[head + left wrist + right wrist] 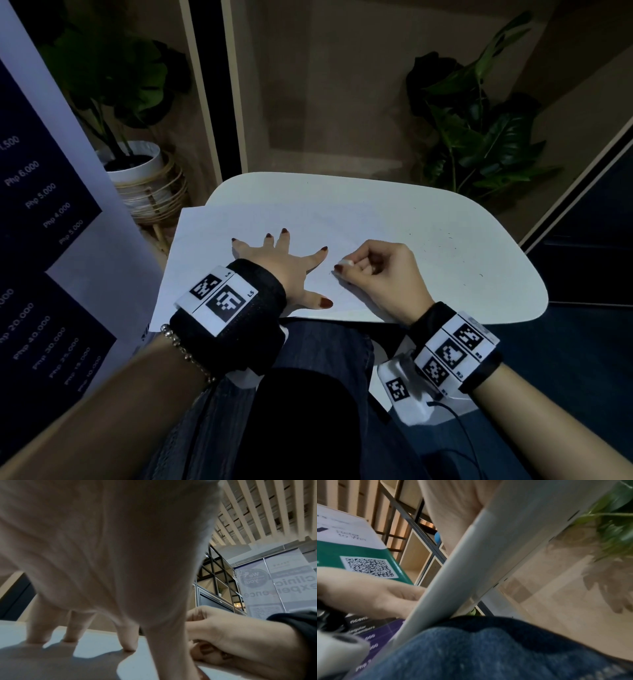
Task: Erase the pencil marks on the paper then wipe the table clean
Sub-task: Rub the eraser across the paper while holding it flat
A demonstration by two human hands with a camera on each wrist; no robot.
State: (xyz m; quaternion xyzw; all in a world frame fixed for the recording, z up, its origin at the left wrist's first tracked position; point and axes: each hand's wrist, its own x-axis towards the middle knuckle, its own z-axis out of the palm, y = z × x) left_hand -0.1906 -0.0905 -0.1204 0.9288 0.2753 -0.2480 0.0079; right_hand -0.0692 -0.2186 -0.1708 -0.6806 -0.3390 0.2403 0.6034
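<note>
Pinching white eraser (345, 263) in right hand (383, 274), left hand (284, 267) splayed flat at 9 o'clock, bracing paper (239, 222); short, light strokes advisable.

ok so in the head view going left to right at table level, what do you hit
price banner → potted plant in a white pot → left hand spread flat on the paper → right hand pinching a white eraser → bare table with eraser crumbs
</note>
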